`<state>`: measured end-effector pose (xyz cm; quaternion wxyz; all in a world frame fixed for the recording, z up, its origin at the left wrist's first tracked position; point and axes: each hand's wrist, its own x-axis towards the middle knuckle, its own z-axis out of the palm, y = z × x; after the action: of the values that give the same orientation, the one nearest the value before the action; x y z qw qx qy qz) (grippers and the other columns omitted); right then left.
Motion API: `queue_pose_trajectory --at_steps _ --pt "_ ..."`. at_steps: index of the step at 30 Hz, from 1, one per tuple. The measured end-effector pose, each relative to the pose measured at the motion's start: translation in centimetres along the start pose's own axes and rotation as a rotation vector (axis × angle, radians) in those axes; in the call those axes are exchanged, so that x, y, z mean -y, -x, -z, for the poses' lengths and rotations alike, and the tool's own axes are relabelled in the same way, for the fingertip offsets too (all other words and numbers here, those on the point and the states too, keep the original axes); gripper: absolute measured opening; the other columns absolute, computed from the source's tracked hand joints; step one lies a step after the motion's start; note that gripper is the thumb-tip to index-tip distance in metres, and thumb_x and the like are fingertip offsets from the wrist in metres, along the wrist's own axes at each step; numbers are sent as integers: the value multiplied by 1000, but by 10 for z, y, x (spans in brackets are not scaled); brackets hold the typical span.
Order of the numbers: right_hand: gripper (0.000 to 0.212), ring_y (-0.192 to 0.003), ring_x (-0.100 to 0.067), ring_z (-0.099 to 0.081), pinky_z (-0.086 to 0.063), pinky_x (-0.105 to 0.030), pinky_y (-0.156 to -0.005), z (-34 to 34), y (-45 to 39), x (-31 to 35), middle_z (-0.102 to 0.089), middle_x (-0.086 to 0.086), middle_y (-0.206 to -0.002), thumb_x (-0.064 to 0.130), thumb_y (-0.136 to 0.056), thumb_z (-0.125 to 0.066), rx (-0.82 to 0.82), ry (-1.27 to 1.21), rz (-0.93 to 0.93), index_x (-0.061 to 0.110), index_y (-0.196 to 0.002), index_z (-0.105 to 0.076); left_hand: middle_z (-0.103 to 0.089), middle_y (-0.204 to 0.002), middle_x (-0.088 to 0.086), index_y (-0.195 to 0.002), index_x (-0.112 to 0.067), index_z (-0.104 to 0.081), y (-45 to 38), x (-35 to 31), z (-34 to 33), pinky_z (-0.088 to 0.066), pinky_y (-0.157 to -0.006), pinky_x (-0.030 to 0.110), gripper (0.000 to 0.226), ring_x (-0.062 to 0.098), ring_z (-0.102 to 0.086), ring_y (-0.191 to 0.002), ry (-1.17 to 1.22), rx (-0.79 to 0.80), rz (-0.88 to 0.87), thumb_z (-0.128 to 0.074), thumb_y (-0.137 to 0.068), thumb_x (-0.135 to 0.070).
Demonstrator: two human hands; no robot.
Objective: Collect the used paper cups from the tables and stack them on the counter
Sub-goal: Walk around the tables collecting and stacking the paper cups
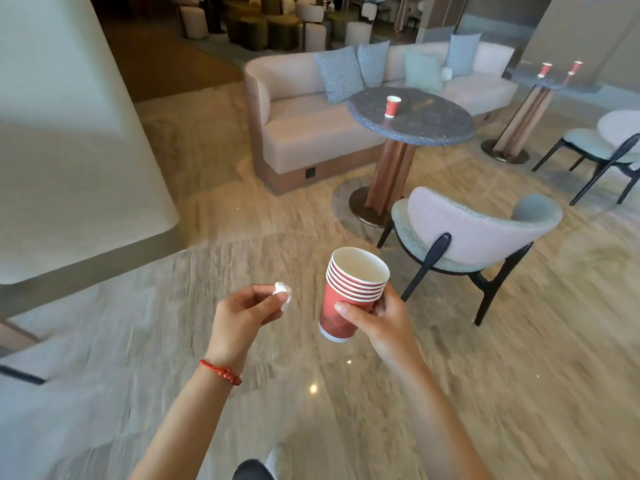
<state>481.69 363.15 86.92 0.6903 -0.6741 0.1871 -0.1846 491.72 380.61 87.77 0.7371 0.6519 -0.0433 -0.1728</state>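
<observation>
Stack of nested cups (349, 292) held upright in the right hand (377, 320), thumb across the front wall, fingers wrapped behind, below the rims, likely so the top stays free for nesting. Left hand (242, 313) pinches a white wad (283, 295). Single cup (392, 106) waits on round table (433, 123); two more cups (559, 69) on the far table.

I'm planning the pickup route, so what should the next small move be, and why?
Probably step toward the round table and add its lone red cup to the stack of cups gripped by the right hand. It is the nearest cup; the left hand pinches a crumpled white wad.
</observation>
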Motion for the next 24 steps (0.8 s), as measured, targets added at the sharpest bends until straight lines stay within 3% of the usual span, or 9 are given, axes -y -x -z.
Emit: queue_pose_trajectory --at_steps 10,14,18,24 --pt "51 -92 -3 -67 -51 -15 -71 -9 -177 2 -72 10 -95 17 -58 -79 -90 -1 -8 25 -104 -59 -72 -68 -1 -70 -13 -73 -188 -24 -34 -53 -61 16 6 7 -67 -67 -28 68 29 -73 -75 -9" --pt "52 -92 -1 -66 -51 -13 -71 0 -263 -5 -71 19 -95 19 -58 -80 -90 7 10 27 -104 -58 -72 -68 -4 -72 -12 -72 -270 -23 -63 -52 -60 16 6 6 -67 -68 -21 73 22 -72 -76 -8" --pt "61 -96 -4 -66 -51 -15 -73 16 -353 -6 -71 14 -100 31 -52 -83 -112 -35 25 27 -107 -59 -71 -66 -2 -73 -10 -72 -357 -31 -102 -53 -61 17 2 8 -66 -65 -30 80 36 -73 -75 -9" --pt "57 -99 -7 -66 -51 -17 -75 43 -480 5 -71 12 -103 35 -53 -83 -143 -37 16 30 -105 -62 -71 -65 -4 -70 -12 -72 -468 -57 -158 -53 -59 15 8 4 -65 -63 -59 108 18 -72 -75 -6"
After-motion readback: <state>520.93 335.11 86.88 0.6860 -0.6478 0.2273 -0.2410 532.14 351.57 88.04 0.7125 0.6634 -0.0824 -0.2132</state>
